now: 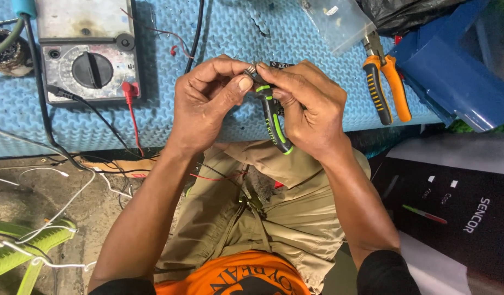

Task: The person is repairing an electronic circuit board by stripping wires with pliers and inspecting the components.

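While both hands meet at the upper centre of the frame, the left hand (208, 101) has thumb and fingers pinched together on a small grey component (252, 71), and the right hand (306, 106) is clamped around green-and-black pliers (274, 123) whose head meets that component. Judging from this, the gripping work is mid-way; no finished result is visible. An analogue multimeter (88, 52) sits upper left on the blue worktop (230, 33); orange pliers (386, 82) lie unused upper right.
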